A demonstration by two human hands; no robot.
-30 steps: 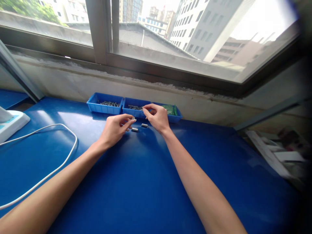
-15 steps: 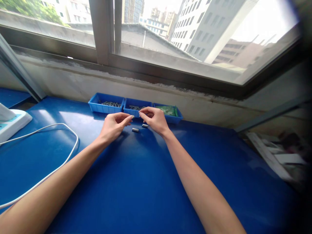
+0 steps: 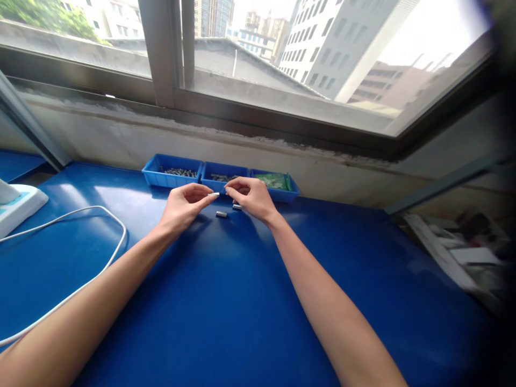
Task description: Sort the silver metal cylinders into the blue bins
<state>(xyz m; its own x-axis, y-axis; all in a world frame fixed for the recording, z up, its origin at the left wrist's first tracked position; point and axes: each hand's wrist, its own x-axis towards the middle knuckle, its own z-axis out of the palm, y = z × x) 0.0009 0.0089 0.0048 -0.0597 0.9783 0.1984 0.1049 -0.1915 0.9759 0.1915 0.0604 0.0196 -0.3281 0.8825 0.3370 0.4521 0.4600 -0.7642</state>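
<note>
My left hand (image 3: 183, 207) pinches a small silvery metal piece (image 3: 214, 194) between thumb and fingertips, with one end poking out to the right. Facing it, my right hand (image 3: 253, 198) is closed in a pinch; whatever its fingertips hold is too small to make out. A narrow gap separates the two hands. On the blue table (image 3: 226, 301) just below them lies a short metal cylinder (image 3: 221, 214). A second metal cylinder (image 3: 237, 206) rests close under my right fingers, partly covered by them.
Along the wall stand a left blue bin (image 3: 161, 179) of small metal parts, a middle blue bin (image 3: 208, 183) with more parts, and a right blue bin (image 3: 291, 195) holding a green bag (image 3: 274, 180). A white cable (image 3: 116, 250) loops at left beside a white power strip (image 3: 24, 207).
The view has shifted slightly. More of the metal piece shows beyond my left fingertips. Both hands stay in their pinches, and the two cylinders lie where they were on the table.
</note>
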